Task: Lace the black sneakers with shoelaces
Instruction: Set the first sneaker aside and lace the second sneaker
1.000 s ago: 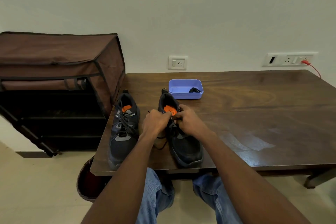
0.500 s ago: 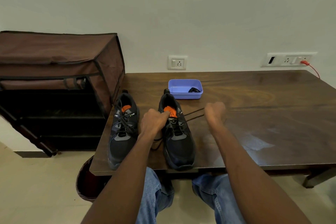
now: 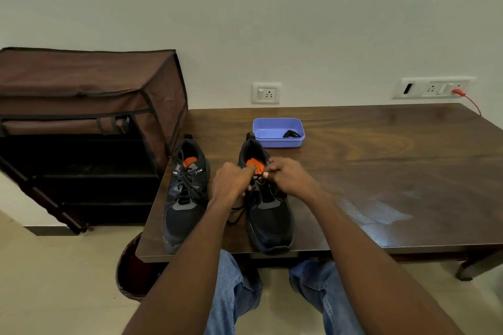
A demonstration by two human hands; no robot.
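Note:
Two black sneakers with orange insoles stand side by side near the table's front edge. The left sneaker (image 3: 185, 198) is fully laced. Over the tongue of the right sneaker (image 3: 269, 215) both hands meet. My left hand (image 3: 231, 182) pinches the black shoelace (image 3: 236, 212) at the upper eyelets on the shoe's left side, and a loop of it hangs down between the shoes. My right hand (image 3: 288, 177) pinches the lace end at the top eyelets on the right side. The eyelets under my fingers are hidden.
A purple plastic tray (image 3: 277, 132) holding a small black item sits behind the right sneaker. The dark wooden table (image 3: 381, 171) stretches right. A brown fabric shoe rack (image 3: 81, 117) stands left of the table. Wall sockets and a red cable (image 3: 471, 100) are behind.
My right hand pulled the lace out to the right half a second ago, then came back to the top of the right sneaker. My left hand stayed on the shoe.

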